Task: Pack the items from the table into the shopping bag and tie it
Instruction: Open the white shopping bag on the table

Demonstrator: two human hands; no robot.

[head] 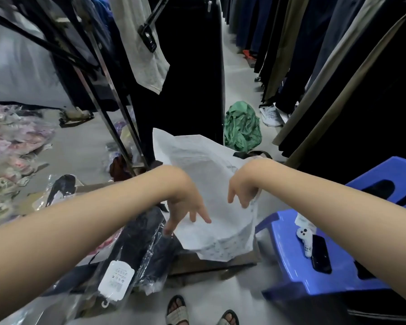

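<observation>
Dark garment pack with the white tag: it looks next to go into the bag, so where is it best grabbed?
Probably take the garment pack by its upper end, nearest the left hand, coming from above. It lies long and slanted in clear wrap, so pinching across its width there, above the tag, should lift it toward the white bag.

Head-worn camera, looking forward-down, near white bag.

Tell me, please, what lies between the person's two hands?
The white bag spans the gap between left hand and right hand, in the head view.
</observation>
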